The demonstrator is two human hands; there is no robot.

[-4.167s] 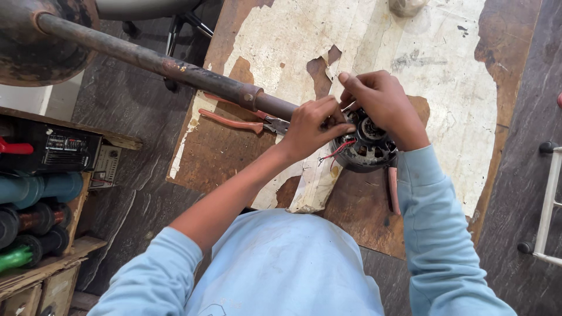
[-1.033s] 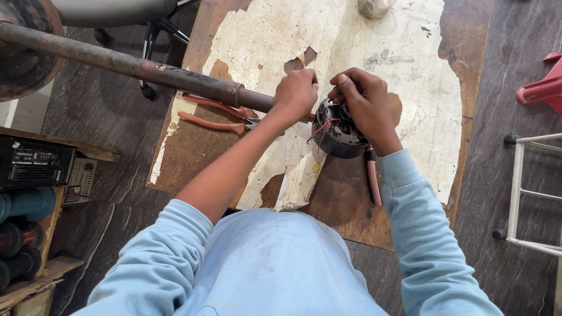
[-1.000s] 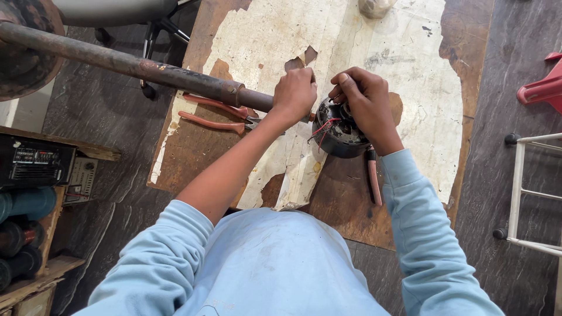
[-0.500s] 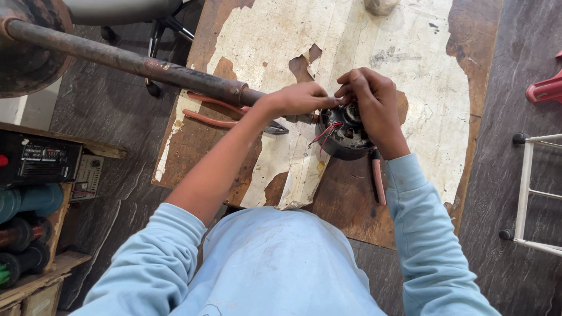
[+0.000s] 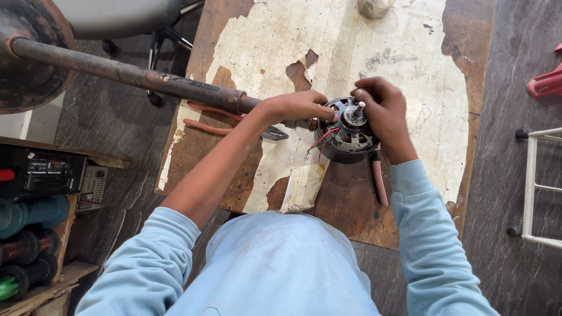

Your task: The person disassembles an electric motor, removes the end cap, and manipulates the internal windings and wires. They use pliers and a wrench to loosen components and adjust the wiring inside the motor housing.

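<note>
Left hand [image 5: 295, 107] shifted from motor rim to top face | right hand [image 5: 383, 114] grips electric motor [image 5: 349, 130] at 3 o'clock | left fingertips pinching at housing, pliers [image 5: 234, 122] idle at 9 o'clock on table [image 5: 410, 64]

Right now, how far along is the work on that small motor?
Done: the round dark motor sits shaft-up on the worn board, red wires hanging out. In hand: the right hand steadies its casing while the left hand fingers the top rim. Left: the pliers and a red-handled tool lie unused; the casing is not open.
</note>
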